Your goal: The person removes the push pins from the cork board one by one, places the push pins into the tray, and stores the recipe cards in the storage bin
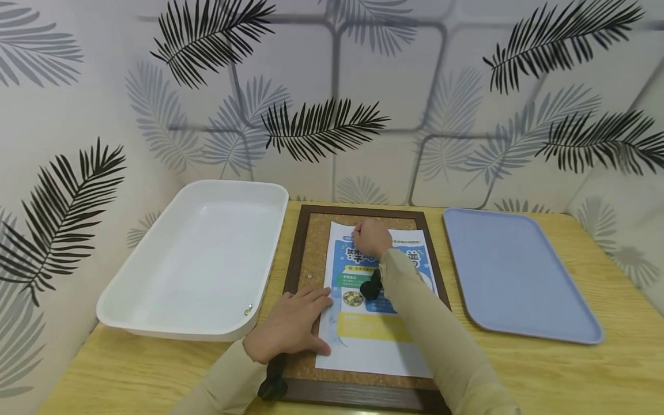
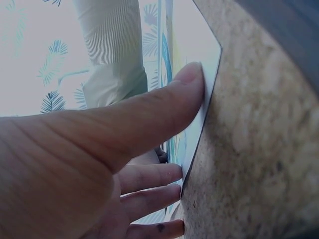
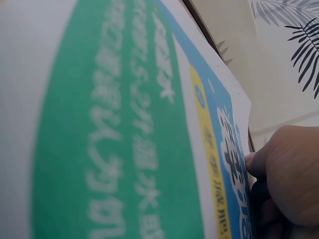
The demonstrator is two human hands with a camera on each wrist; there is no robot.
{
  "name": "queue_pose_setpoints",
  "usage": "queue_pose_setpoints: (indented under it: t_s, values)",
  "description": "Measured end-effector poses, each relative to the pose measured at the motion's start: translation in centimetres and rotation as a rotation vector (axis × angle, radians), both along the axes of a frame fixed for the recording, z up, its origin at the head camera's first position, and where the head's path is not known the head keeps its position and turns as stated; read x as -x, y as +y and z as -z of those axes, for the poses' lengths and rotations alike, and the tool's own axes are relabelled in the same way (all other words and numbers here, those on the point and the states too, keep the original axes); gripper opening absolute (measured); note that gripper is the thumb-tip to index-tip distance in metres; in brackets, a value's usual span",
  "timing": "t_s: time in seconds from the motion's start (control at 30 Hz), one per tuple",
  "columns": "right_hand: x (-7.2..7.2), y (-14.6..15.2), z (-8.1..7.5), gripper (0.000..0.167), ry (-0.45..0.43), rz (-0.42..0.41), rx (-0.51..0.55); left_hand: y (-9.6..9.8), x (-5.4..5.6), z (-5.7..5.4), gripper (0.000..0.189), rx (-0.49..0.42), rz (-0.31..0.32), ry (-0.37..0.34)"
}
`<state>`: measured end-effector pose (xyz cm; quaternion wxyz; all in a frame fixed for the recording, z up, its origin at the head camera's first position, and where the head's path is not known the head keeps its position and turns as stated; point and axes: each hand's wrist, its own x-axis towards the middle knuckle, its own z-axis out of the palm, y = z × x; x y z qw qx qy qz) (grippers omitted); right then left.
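Observation:
A printed poster (image 1: 363, 357) with blue, green and yellow blocks lies on a cork board (image 1: 316, 248) in a dark brown frame. My left hand (image 1: 290, 320) rests at the poster's left edge, fingers spread; in the left wrist view its thumb (image 2: 184, 84) lies on the white paper and the fingertips touch near the edge. Near the poster's top, my right hand (image 1: 372, 237) presses with its fingers curled. In the right wrist view the thumb tip (image 3: 250, 162) meets the sheet; whether anything small sits under it is hidden. A tiny clear object (image 1: 309, 275) is on the cork.
To the left stands a deep white tray (image 1: 207, 259) with a few small clear and yellow pieces (image 1: 248, 311) in its near right corner. A flat blue-lilac tray (image 1: 519, 276) lies on the right. Both share the wooden table (image 1: 622, 369), with a leaf-patterned wall behind.

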<state>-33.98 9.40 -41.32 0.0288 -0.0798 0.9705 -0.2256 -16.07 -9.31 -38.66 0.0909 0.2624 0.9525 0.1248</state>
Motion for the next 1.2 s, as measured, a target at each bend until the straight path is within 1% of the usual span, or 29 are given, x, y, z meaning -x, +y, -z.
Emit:
queue_pose_setpoints:
  t_s: [0.17,0.47,0.73,0.9,1.03,1.2]
  values:
    - [-0.01,0.03,-0.07,0.027,-0.001,-0.020,-0.011,0.03,0.04,-0.02,0.076,0.007,0.000,0.003]
    - [-0.30,0.04,-0.25,0.026,0.002,-0.035,-0.024,0.12,0.03,-0.05,0.076,0.000,-0.001,-0.013]
    - [-0.08,0.00,-0.15,0.026,-0.019,-0.044,-0.015,-0.01,-0.02,-0.19,0.076,-0.013,0.003,-0.010]
    - [0.04,0.03,0.15,0.025,-0.036,-0.038,0.027,-0.13,-0.03,-0.27,0.075,-0.015,0.008,-0.001]
    - [-0.12,0.21,0.21,0.024,-0.077,-0.014,0.089,-0.07,-0.06,-0.22,0.075,-0.015,0.009,-0.002]
    - [-0.31,0.65,0.13,0.024,-0.103,-0.004,0.164,0.05,-0.02,-0.15,0.075,-0.015,0.004,-0.009]
